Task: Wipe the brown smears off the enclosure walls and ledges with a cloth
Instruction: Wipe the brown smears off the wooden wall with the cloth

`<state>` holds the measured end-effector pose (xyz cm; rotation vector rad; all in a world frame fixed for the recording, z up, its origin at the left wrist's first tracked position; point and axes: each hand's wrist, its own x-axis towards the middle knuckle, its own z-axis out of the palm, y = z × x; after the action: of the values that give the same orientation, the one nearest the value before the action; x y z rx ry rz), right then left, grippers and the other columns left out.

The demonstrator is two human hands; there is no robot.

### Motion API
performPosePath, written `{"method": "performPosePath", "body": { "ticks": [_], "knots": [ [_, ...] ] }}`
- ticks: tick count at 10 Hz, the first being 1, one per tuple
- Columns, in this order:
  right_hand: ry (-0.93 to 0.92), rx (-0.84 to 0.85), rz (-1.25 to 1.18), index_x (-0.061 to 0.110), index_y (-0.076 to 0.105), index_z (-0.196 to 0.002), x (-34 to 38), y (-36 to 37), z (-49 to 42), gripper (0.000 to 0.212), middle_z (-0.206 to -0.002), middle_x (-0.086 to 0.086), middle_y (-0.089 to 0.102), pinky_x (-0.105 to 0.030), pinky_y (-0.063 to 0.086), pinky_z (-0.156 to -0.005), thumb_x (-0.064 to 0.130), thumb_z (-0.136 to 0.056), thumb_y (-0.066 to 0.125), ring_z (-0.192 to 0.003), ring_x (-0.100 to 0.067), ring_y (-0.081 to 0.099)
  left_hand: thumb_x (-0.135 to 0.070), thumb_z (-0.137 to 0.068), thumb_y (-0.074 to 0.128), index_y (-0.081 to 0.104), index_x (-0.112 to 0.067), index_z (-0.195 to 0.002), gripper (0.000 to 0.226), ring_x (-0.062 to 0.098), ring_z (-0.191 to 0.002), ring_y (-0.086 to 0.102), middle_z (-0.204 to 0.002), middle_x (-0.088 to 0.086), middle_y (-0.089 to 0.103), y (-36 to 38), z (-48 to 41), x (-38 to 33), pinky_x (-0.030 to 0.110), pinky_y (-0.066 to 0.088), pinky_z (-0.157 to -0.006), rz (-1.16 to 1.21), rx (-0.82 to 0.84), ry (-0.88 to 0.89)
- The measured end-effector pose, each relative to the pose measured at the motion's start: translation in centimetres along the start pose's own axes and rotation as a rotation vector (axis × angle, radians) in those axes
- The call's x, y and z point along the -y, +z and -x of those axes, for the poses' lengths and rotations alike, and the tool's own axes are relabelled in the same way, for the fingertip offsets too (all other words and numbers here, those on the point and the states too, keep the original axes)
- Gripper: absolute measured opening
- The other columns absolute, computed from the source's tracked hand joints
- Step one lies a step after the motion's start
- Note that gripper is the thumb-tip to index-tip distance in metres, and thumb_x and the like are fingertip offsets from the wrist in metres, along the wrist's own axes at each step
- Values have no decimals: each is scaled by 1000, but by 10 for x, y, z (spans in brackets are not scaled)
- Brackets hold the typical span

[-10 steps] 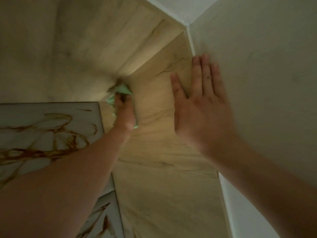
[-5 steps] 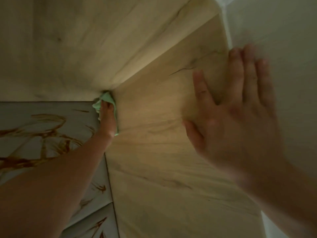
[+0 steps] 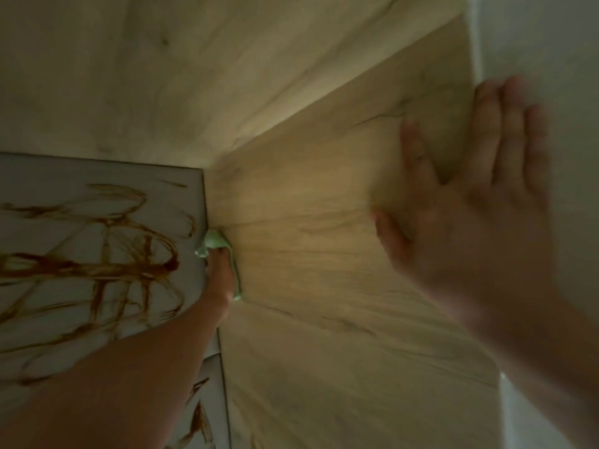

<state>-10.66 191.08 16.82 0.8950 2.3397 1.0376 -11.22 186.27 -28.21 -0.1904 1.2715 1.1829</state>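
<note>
Enclosure interior fills the frame: a pale wood top panel (image 3: 194,76) across the upper half, a wood side panel (image 3: 324,286) running down the middle, and a grey tiled wall (image 3: 48,176) at the left. Inside it, the tiled wall carries looping brown smears (image 3: 107,264), and more streaks show on the lower tile (image 3: 207,400) at the bottom of the frame. The left hand (image 3: 220,277) reaches in from the lower left and holds a bunched green cloth (image 3: 214,241) pushed into the seam where the tiled wall meets the side panel. The right hand (image 3: 470,228) is blurred, with fingers straight and spread, laid flat at the right on the side panel's outer edge, next to the white wall (image 3: 551,43). Half a second ago the cloth sat in the top corner under the top panel; it is now lower down that seam, below the tile's upper edge, while the right hand stays spread on the panel.
</note>
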Motion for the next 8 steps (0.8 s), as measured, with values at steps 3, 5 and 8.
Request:
{"method": "performPosePath", "body": {
  "ticks": [3,5,8],
  "knots": [
    [-36,-76,-11,13,27,-162,7,-4,-42,86,-161,-44,5,-60,2,-127,60,-93,48,-154,-54,1,-111,-48,43,30,-48,-158,127,13,-149,34,-165,-12,33,28,24,-36,48,25,-125,206,59,53],
    [-8,-105,-85,12,35,-160,10,-10,-39,70,-161,-44,9,-58,4,-127,46,-99,38,-154,-53,5,-43,-107,19,10,-12,-165,66,31,-159,-6,-173,8,-2,86,220,-130,55,1,-128,-155,146,598],
    [-20,-102,-21,12,38,-157,10,2,-40,56,-157,-47,15,-60,5,-127,16,-102,31,-152,-58,10,-65,-93,25,23,-17,-164,86,29,-158,14,-171,7,19,56,108,-104,54,11,-128,-10,28,374]
  ]
}}
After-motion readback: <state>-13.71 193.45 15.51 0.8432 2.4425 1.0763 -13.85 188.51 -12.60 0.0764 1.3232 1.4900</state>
